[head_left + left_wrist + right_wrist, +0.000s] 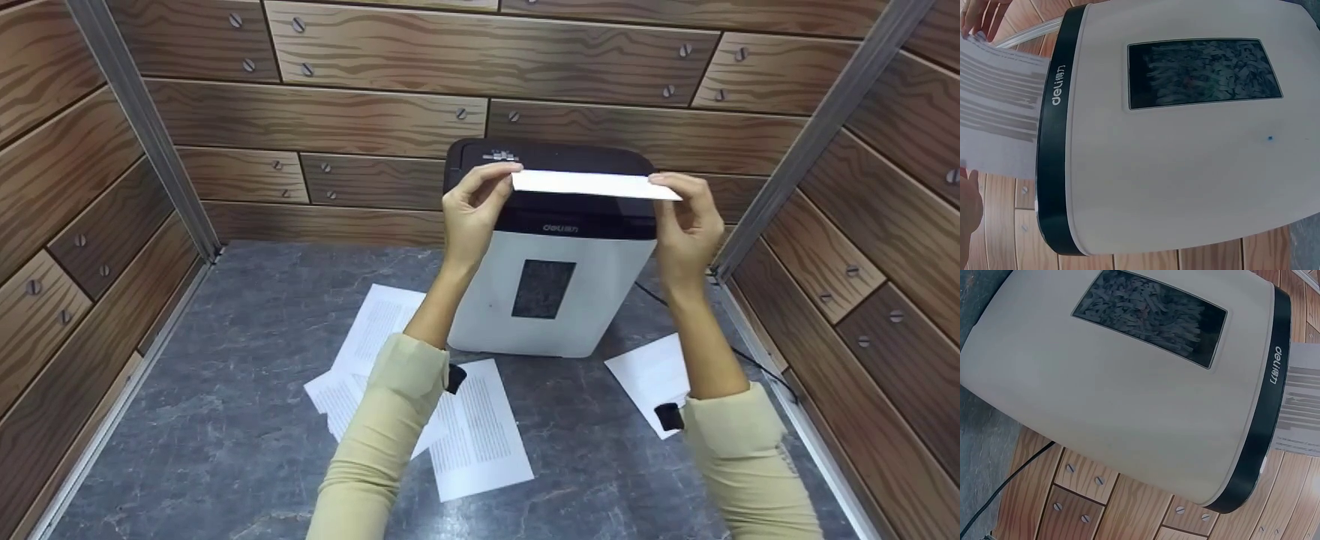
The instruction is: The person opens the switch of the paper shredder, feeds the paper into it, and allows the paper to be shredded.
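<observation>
A printed paper sheet (592,184) stands on edge above the dark lid of a white paper shredder (487,292). My left hand (472,214) pinches its left end between thumb and fingers. The right hand (690,225) pinches the opposite end. Lines of print show on the sheet (999,107) in the left wrist view, where its lower edge passes behind the lid's front band. Whether that edge sits in the slot is hidden. Shredded strips show through the shredder's window (1148,318) in the right wrist view.
Several printed sheets (480,427) lie overlapping on the grey floor, left and in front of the shredder. Another paper (649,375) lies at the right, partly under the right forearm. A black cord (757,365) runs along the right side. Wood-patterned walls (375,127) surround the space.
</observation>
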A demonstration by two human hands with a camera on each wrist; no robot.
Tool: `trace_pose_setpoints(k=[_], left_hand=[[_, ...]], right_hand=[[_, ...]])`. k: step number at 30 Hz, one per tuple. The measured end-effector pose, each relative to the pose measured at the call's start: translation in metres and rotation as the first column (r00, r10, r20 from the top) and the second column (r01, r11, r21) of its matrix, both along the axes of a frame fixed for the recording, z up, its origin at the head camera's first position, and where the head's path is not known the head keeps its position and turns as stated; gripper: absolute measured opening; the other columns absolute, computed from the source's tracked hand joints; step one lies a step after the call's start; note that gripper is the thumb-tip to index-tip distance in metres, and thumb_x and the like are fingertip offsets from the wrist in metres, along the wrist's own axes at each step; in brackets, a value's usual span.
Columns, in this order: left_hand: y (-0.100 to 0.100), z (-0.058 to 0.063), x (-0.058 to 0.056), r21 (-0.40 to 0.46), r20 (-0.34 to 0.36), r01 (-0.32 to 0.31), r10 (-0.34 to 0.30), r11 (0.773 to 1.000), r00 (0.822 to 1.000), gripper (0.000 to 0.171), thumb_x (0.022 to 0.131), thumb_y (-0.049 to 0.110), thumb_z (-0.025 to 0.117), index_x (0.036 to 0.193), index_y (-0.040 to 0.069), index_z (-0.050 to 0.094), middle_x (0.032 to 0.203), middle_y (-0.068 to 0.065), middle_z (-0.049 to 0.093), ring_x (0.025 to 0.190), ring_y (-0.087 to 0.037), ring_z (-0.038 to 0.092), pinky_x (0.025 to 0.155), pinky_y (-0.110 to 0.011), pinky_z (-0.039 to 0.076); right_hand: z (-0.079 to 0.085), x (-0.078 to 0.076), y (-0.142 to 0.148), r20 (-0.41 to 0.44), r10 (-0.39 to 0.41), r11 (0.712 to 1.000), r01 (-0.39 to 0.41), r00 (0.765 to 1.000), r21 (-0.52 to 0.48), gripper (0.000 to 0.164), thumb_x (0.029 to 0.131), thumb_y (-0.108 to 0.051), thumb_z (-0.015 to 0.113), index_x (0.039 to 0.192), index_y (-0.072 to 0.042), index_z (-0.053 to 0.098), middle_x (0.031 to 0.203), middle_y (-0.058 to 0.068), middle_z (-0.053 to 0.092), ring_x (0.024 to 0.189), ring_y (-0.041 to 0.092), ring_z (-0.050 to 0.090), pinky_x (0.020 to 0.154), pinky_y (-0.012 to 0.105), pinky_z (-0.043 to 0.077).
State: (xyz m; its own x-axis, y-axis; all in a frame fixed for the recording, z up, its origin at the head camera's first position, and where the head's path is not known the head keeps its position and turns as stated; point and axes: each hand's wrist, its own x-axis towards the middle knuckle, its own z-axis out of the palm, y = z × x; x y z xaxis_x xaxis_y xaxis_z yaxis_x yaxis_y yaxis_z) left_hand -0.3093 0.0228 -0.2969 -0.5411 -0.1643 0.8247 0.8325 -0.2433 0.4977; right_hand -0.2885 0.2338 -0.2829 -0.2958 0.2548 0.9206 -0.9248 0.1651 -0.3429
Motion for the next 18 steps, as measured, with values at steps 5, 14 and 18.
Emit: trace_pose_setpoints(k=[5, 14, 18], left_hand=[[0.000, -0.001, 0.000, -0.011, 0.055, -0.007, 0.007, 1.000, 0.998, 0.013, 0.083, -0.015, 0.056, 0.095, -0.018, 0.059, 0.095, -0.024, 0.062, 0.091, -0.023, 0.061, 0.085, -0.039, 0.048], [0.001, -0.016, -0.019, -0.057, 0.163, -0.048, 0.057, 0.997, 0.985, 0.015, 0.086, -0.003, 0.060, 0.098, -0.012, 0.063, 0.098, -0.018, 0.065, 0.091, -0.012, 0.061, 0.083, -0.033, 0.049], [0.001, -0.017, -0.021, -0.137, 0.252, -0.121, 0.152, 0.983, 0.956, 0.018, 0.087, 0.008, 0.063, 0.099, -0.006, 0.067, 0.097, -0.011, 0.067, 0.090, -0.009, 0.062, 0.082, -0.026, 0.049]], right_hand=[[-0.001, -0.001, -0.001, 0.070, -0.048, 0.999, 0.046, 0.996, 0.028, 0.011, 0.080, 0.019, 0.056, 0.090, 0.015, 0.059, 0.088, 0.019, 0.061, 0.089, 0.023, 0.057, 0.079, 0.030, 0.046], [-0.005, -0.002, -0.002, 0.194, -0.102, 0.994, 0.091, 0.976, 0.066, 0.011, 0.083, 0.012, 0.058, 0.093, 0.013, 0.061, 0.091, 0.016, 0.063, 0.092, 0.019, 0.057, 0.083, 0.029, 0.045], [-0.008, -0.006, -0.001, 0.253, -0.194, 0.978, 0.167, 0.948, 0.127, 0.011, 0.082, 0.010, 0.060, 0.093, 0.011, 0.063, 0.090, 0.016, 0.065, 0.090, 0.014, 0.058, 0.083, 0.028, 0.044]])
